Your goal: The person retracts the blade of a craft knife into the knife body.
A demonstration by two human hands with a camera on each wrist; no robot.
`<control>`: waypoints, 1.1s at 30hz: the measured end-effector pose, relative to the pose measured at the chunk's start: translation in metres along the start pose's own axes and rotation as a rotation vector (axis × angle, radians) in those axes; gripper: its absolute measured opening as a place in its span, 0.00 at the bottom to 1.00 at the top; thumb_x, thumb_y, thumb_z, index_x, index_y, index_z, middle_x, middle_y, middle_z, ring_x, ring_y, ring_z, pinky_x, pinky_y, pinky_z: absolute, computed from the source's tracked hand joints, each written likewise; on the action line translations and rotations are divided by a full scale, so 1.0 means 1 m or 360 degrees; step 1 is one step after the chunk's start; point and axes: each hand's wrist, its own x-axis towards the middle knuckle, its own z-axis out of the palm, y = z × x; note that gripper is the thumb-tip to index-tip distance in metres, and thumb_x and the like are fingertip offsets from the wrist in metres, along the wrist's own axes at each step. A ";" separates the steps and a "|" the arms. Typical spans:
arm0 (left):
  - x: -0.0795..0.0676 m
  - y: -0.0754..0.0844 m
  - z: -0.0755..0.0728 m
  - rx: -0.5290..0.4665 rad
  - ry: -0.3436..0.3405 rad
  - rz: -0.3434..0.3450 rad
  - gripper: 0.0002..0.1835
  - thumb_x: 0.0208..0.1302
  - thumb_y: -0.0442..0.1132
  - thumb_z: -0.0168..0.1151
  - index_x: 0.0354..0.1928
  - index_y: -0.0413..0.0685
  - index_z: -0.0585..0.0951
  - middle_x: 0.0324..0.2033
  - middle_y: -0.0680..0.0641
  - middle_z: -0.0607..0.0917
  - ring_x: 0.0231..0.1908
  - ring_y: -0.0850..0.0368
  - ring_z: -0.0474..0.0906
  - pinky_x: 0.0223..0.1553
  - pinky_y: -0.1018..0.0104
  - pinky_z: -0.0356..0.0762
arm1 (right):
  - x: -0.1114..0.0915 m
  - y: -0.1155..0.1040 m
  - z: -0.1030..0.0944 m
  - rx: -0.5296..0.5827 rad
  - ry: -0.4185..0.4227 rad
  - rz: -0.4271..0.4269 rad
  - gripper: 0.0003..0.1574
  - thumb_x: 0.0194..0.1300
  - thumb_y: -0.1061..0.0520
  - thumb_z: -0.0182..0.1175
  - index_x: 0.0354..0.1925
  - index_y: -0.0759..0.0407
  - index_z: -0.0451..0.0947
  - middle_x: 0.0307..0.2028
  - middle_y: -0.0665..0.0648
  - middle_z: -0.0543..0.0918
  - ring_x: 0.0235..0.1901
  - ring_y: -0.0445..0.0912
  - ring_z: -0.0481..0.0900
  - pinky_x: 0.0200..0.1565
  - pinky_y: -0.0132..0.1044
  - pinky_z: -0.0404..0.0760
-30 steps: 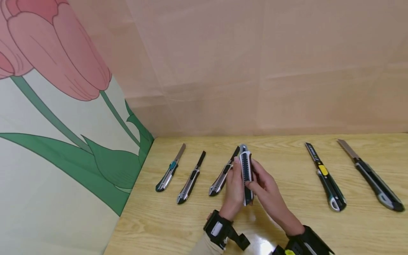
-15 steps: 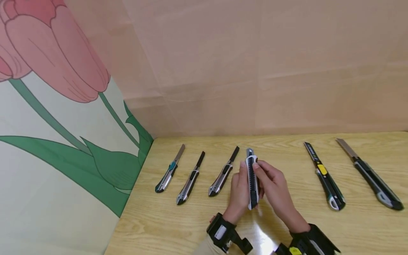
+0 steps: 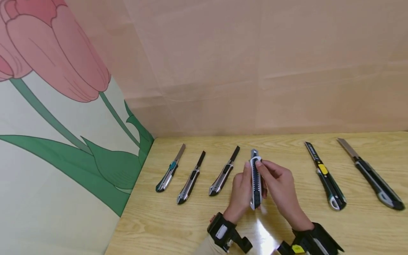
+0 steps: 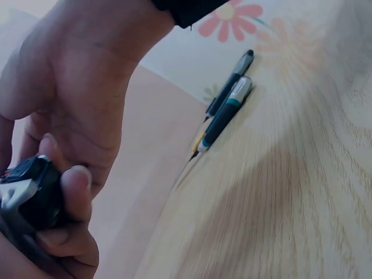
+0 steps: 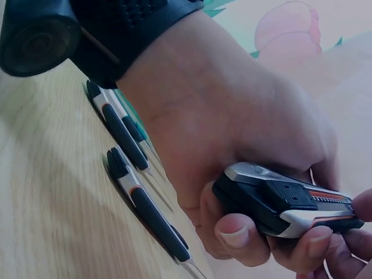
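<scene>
My left hand [image 3: 239, 193] grips a silver-and-black utility knife [image 3: 256, 186] above the table, its fingers curled round the handle. A short silver tip shows at the knife's far end. My right hand [image 3: 280, 187] pinches the knife near that end, thumb on its upper face. In the right wrist view the left fingers wrap the knife [image 5: 279, 203], and its orange-edged, toothed slot shows. Only the knife's butt end [image 4: 43, 192] appears in the left wrist view. Closest on the left is a silver-and-black utility knife [image 3: 220, 180] with a dark blade extended.
Further left on the wooden table [image 3: 143, 226] lie another dark-bladed utility knife [image 3: 188, 186] and a teal-trimmed one [image 3: 166, 177]. On the right are a black knife with a yellow slider [image 3: 328, 187] and a larger black one [image 3: 376, 182]. A pinkish cloth [image 3: 261, 71] hangs behind.
Both hands and the utility knife have shifted right, uncovering the nearest knife on the left. My right thumb has moved from the knife's lower part up toward its far end.
</scene>
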 end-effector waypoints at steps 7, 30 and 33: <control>-0.002 0.006 -0.001 0.0054 -0.0085 0.0031 0.42 0.83 0.51 0.23 0.28 0.22 0.78 0.17 0.23 0.76 0.05 0.56 0.72 0.02 0.56 0.71 | 0.002 0.002 -0.002 -0.0008 0.0004 0.0008 0.23 0.71 0.46 0.57 0.51 0.62 0.83 0.43 0.55 0.86 0.33 0.39 0.80 0.32 0.22 0.78; 0.005 -0.028 -0.006 0.0929 0.0292 -0.0034 0.36 0.78 0.60 0.34 0.22 0.47 0.80 0.15 0.56 0.77 0.15 0.65 0.70 0.16 0.76 0.65 | 0.009 0.019 -0.004 -0.0175 -0.0088 0.0138 0.28 0.72 0.43 0.56 0.53 0.64 0.82 0.49 0.59 0.85 0.44 0.34 0.78 0.40 0.20 0.76; 0.006 -0.033 -0.008 0.1007 0.0245 0.0070 0.32 0.78 0.58 0.39 0.20 0.46 0.78 0.15 0.56 0.73 0.16 0.66 0.68 0.15 0.77 0.62 | 0.010 0.023 -0.004 -0.0203 -0.0103 0.0163 0.28 0.72 0.42 0.54 0.53 0.63 0.82 0.49 0.58 0.85 0.45 0.38 0.78 0.40 0.20 0.75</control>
